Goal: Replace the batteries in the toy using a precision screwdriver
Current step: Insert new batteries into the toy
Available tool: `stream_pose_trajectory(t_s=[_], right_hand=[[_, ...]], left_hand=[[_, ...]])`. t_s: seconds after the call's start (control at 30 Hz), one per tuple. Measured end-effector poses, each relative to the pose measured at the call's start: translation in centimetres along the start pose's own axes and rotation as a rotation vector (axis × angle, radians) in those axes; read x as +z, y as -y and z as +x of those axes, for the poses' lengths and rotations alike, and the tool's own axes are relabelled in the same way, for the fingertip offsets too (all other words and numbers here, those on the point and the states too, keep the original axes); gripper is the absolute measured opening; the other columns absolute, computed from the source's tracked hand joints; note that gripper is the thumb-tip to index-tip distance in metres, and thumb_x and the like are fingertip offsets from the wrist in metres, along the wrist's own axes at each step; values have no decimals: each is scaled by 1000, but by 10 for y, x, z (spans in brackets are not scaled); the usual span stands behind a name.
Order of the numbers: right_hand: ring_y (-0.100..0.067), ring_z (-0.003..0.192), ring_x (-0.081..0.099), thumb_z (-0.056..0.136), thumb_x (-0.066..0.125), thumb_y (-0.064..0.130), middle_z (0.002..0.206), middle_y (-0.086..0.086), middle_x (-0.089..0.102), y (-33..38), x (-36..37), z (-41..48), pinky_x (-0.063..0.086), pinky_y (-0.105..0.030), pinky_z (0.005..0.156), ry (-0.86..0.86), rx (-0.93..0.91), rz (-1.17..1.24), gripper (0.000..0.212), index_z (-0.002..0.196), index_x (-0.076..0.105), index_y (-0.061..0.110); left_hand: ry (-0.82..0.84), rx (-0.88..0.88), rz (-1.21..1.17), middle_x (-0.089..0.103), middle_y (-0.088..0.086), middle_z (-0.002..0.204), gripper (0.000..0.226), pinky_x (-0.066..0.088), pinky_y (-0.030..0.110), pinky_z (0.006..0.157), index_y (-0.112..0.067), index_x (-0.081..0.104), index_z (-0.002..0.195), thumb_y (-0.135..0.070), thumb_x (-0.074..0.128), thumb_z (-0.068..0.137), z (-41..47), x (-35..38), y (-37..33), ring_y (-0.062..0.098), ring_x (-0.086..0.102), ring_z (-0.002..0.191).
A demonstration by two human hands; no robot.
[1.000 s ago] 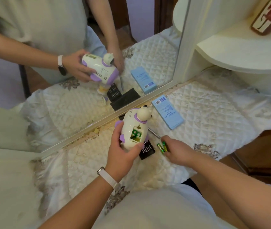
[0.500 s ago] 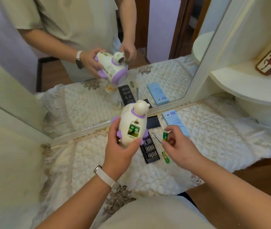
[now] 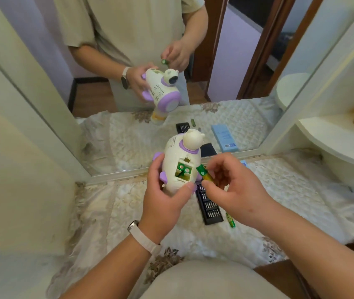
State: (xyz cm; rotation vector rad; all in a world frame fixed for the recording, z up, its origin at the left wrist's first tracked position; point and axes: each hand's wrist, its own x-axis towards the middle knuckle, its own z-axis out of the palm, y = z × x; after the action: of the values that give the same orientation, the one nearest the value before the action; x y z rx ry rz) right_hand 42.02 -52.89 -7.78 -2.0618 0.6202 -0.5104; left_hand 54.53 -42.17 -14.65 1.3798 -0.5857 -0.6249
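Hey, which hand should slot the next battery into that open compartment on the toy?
Right. The right hand pinches a green battery just beside the open compartment. The left hand grips the toy, so it is busy steadying it.

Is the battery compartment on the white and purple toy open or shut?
Open: the battery compartment is uncovered, with green battery ends visible inside.

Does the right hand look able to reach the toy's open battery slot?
Likely yes: the right hand, pinching a battery, is beside the uncovered slot; the left hand grips the toy clear of it.
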Motion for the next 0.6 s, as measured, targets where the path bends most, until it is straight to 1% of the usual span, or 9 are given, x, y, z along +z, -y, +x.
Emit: stream_pose_trajectory(t_s=[0.03,0.1,0.2,0.27,0.37,0.43,0.53,0.57,0.6], right_hand=[[-4,65,54,81,70,11,76,17,59,2,1,2,47,-21,61,-2,-11,-22,29,85,55,35],[-8,66,55,81,71,10,76,12,61,4,2,6,48,-24,62,-13,-52,-70,24,85,61,31],[-9,70,57,81,73,11,79,11,61,9,4,9,48,-23,64,-36,-86,-89,18,91,67,25],[-7,71,57,81,73,13,79,13,61,10,6,10,48,-20,65,-50,-108,-80,17,91,67,25],[-3,72,56,79,70,19,80,14,60,6,11,9,45,-15,66,-50,-122,-98,16,90,65,30],[-2,75,55,80,72,19,80,14,59,2,14,6,43,-13,67,-19,-109,-166,14,91,68,27],[4,79,52,82,73,20,78,20,53,-3,14,4,38,-8,70,41,-94,-273,16,98,71,21],[7,79,51,83,73,21,78,21,52,-5,13,4,37,-7,70,56,-77,-282,17,100,71,21],[7,79,51,83,73,22,78,21,53,-5,11,4,37,-6,71,65,-60,-281,18,101,71,22]], left_hand=[[-7,6,5,55,5,135,89,57,36,86,-33,38,140,-36,80,61,1,-2,0,19,66,109],[-10,9,12,54,6,136,87,57,42,88,-38,39,138,-36,80,61,0,-3,0,21,65,110],[-17,16,-12,56,2,134,84,57,42,87,-41,41,134,-34,81,60,-3,-3,-5,20,66,109],[-18,32,-13,58,-2,131,82,57,41,87,-42,43,132,-33,83,61,-5,-3,-6,20,66,108],[-38,55,14,60,-10,126,81,57,34,86,-37,44,133,-34,84,62,-8,-2,-5,18,66,108],[-54,55,21,59,-14,126,80,55,26,84,-37,44,133,-33,83,63,-12,0,-4,14,65,110],[-43,58,52,55,-33,123,79,51,16,84,-39,42,131,-22,83,66,-16,5,-2,2,60,113],[-41,59,59,54,-33,124,79,51,16,84,-37,42,133,-18,81,67,-17,7,-1,0,59,114],[-37,60,63,54,-29,127,80,50,16,85,-33,42,135,-17,81,67,-16,8,0,0,59,115]])
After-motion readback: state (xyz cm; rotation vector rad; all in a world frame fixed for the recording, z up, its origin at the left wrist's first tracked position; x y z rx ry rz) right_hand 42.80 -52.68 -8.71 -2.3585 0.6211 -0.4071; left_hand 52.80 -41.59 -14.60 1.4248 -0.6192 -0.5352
